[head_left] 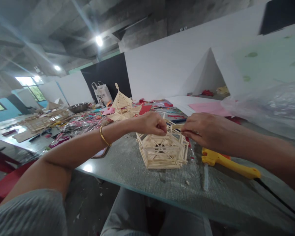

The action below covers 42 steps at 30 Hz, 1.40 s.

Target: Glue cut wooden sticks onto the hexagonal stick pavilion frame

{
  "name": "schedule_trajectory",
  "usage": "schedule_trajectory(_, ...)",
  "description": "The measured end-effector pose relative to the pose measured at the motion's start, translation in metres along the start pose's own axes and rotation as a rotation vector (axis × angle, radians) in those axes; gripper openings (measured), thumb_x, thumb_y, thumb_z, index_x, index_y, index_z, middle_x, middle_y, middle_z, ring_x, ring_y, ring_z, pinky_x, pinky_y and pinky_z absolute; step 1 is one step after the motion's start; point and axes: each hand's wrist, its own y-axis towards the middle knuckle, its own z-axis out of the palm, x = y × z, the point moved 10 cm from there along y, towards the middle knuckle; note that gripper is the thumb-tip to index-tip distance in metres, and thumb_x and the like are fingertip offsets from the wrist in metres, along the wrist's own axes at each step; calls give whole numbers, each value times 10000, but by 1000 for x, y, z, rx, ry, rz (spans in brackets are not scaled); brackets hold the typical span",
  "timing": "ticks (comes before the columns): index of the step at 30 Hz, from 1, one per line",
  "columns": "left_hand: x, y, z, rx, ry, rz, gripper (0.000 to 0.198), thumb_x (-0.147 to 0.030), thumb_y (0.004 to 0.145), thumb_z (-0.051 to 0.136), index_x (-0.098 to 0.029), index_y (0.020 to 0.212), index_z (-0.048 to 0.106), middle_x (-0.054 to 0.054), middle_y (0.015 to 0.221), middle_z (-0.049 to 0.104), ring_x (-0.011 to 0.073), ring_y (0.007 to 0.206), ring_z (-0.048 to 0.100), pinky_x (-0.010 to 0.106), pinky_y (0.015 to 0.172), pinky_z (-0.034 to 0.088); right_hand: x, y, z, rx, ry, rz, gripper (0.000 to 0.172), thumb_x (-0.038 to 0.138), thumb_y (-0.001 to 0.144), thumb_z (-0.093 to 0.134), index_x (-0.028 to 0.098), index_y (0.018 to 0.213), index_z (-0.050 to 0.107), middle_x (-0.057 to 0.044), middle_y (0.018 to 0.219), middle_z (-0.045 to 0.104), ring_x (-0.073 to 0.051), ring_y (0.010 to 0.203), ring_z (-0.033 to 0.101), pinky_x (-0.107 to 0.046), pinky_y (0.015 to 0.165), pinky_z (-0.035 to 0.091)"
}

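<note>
A small house-like model of pale wooden sticks (162, 153) stands on the table in front of me, with open lattice walls. My left hand (152, 124), a gold bangle on its wrist, is closed at the model's upper left edge; whatever its curled fingers hold is hidden. Across from it, my right hand (199, 128) pinches the end of a short wooden stick (177, 126) above the model's upper right side. Whether that stick touches the model I cannot tell. Below my right hand lies a yellow glue gun (231, 165) with a clear glue stick (206, 177) protruding.
Behind my left hand stands a stick model with a pointed roof (121, 101). Plastic packets and coloured scraps (81, 126) cover the table's left, near a metal bowl (78, 107). Pink paper (210, 107) and clear plastic sheeting (267, 101) lie at right. A black cord trails right.
</note>
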Motion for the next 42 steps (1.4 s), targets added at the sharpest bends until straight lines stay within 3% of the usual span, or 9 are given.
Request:
schedule_trajectory(10, 2, -5, 0, 18, 3, -34, 140, -174, 723, 579, -131, 783, 699, -13, 618, 643, 66, 559, 506, 221, 593, 349, 3, 1, 0, -81, 49, -42, 255, 234, 851, 414, 206, 770, 654, -40, 697, 590, -159, 695, 538, -284, 654, 373)
schedule_trajectory(30, 11, -6, 1, -14, 19, -48, 126, -181, 711, 582, -127, 720, 695, -14, 591, 621, 70, 560, 497, 223, 563, 331, 8, 14, 7, 124, 6, -22, 245, 181, 851, 430, 181, 704, 625, -41, 692, 587, -155, 677, 537, -276, 624, 340)
schedule_trajectory(42, 12, -8, 1, -12, 43, -109, 119, -199, 700, 585, -133, 684, 683, -18, 557, 603, 69, 541, 483, 213, 546, 313, 6, 16, 12, 153, -1, -22, 257, 192, 836, 404, 178, 715, 630, -43, 682, 588, -149, 669, 531, -267, 623, 339)
